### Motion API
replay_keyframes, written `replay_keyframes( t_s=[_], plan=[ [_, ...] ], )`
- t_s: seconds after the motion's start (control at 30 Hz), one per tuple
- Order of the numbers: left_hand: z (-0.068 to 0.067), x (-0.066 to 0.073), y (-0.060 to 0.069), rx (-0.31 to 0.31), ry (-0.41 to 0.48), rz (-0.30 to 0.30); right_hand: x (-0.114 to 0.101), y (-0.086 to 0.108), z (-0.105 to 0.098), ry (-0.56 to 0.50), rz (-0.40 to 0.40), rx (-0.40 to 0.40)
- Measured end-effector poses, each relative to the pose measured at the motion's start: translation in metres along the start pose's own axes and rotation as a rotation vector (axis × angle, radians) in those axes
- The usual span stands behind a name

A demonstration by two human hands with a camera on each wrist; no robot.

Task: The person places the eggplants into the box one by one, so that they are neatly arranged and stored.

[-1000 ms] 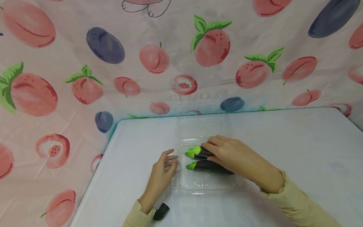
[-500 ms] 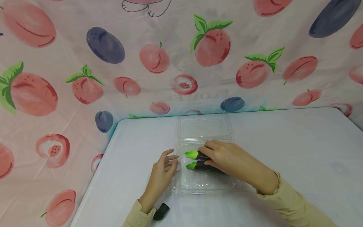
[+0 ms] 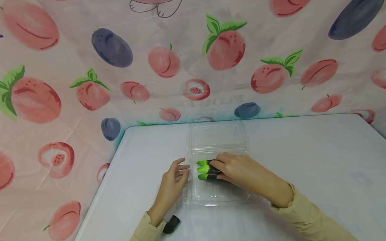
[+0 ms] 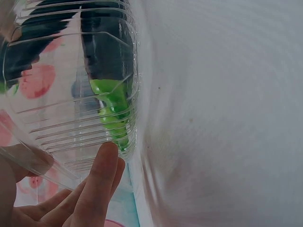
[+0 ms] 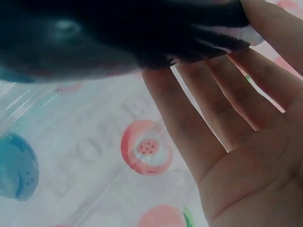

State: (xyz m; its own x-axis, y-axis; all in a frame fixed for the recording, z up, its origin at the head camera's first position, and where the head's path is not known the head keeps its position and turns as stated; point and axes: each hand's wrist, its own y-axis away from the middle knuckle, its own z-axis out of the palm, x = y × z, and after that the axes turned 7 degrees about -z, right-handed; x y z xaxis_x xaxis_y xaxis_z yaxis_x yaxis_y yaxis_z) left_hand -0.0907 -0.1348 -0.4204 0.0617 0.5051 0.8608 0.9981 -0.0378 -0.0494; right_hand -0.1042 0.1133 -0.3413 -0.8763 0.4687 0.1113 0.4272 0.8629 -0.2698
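Three small dark eggplants with bright green caps lie side by side in a clear plastic box (image 3: 211, 203) in the head view. They are a far eggplant (image 3: 202, 163), a middle eggplant (image 3: 205, 170) and a near eggplant (image 3: 203, 176). My right hand (image 3: 241, 170) grips from above and covers their right ends, so which one it holds is hard to tell. In the right wrist view a dark eggplant (image 5: 109, 38) sits between thumb and fingers. Fairly straight fingers of my left hand (image 3: 173, 182) touch the box's left wall, also visible in the left wrist view.
The box's hinged lid (image 3: 217, 135) lies folded back toward the fruit-print cloth (image 3: 193, 67) behind. A small black object (image 3: 172, 224) is beside the left sleeve. White table surface (image 3: 316, 157) extends to the right.
My right hand has moved slightly nearer with the eggplant it holds. The green caps now line up closely as three in a row. The left hand stays in place.
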Motion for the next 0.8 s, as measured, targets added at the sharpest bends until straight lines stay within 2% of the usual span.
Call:
replay_keyframes(
  t_s=[0.33,0.8],
  plan=[
    [0.0000,-0.0007,-0.0005,-0.004,-0.003,-0.004,-0.0047,-0.0049,0.0030,0.008,-0.019,-0.013],
    [-0.0004,0.0003,-0.0003,-0.015,0.012,-0.018,-0.0097,-0.0083,-0.0033,-0.001,-0.011,-0.032]
  ],
)
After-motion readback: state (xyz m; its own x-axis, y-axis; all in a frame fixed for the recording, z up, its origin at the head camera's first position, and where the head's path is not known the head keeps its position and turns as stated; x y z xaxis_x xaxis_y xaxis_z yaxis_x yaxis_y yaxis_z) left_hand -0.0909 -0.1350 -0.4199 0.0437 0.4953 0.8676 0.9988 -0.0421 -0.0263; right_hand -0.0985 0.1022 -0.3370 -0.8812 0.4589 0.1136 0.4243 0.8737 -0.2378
